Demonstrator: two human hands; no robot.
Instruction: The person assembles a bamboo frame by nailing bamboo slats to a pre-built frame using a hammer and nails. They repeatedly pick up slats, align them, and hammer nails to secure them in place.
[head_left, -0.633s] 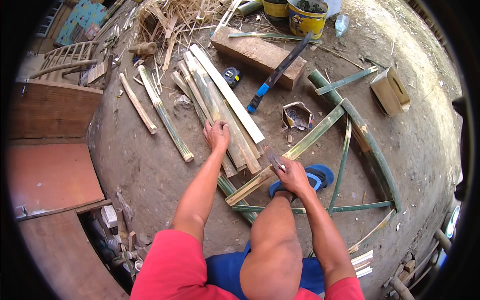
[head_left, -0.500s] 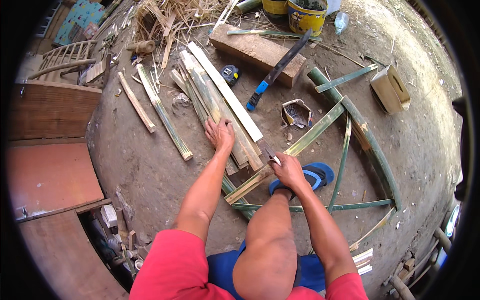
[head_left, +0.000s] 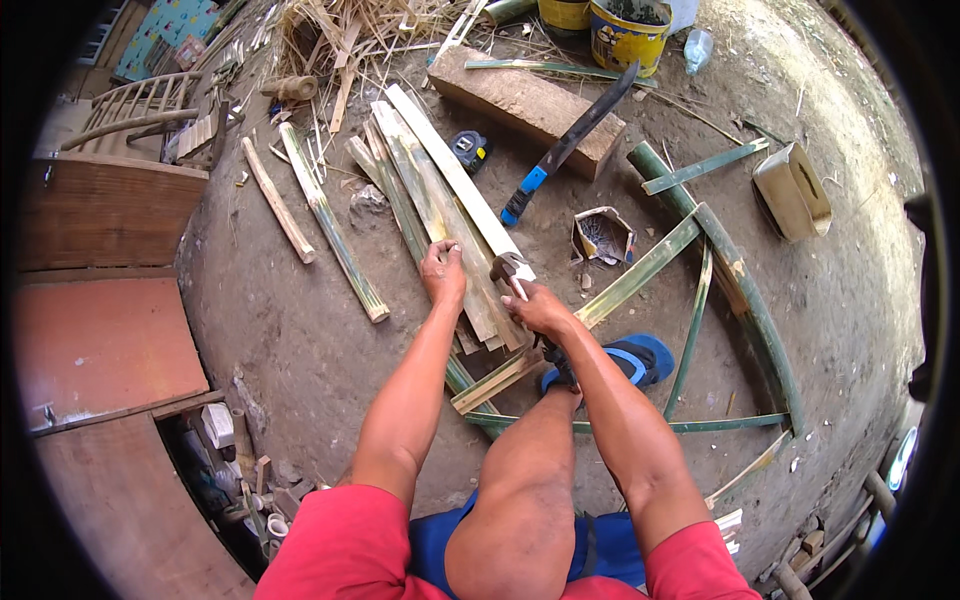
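My right hand (head_left: 540, 308) grips a hammer (head_left: 511, 268) with a dark head and a black handle end. The hammer head is over the lower end of a pale, freshly split bamboo strip (head_left: 450, 165). My left hand (head_left: 443, 272) is closed with thumb and fingertips pinched, above a pile of split bamboo slats (head_left: 425, 180); whatever the fingertips hold is too small to tell. Below my right hand, a green bamboo frame (head_left: 640, 262) of crossed pieces lies on the ground. An open, torn box of nails (head_left: 604, 236) sits beyond my right hand.
A machete (head_left: 570, 142) with a blue handle leans on a wooden block (head_left: 520, 100). Near it lies a tape measure (head_left: 469, 150). Bamboo pieces (head_left: 335, 225) lie at left; a yellow bucket (head_left: 628, 38) and a beige container (head_left: 793, 195) stand at far right. My sandalled foot (head_left: 635, 360) rests beside the frame.
My right hand has raised and turned the hammer, its head now over the pale strip's end. My left hand has gone from lying on the slats to a pinch. The view has shifted slightly.
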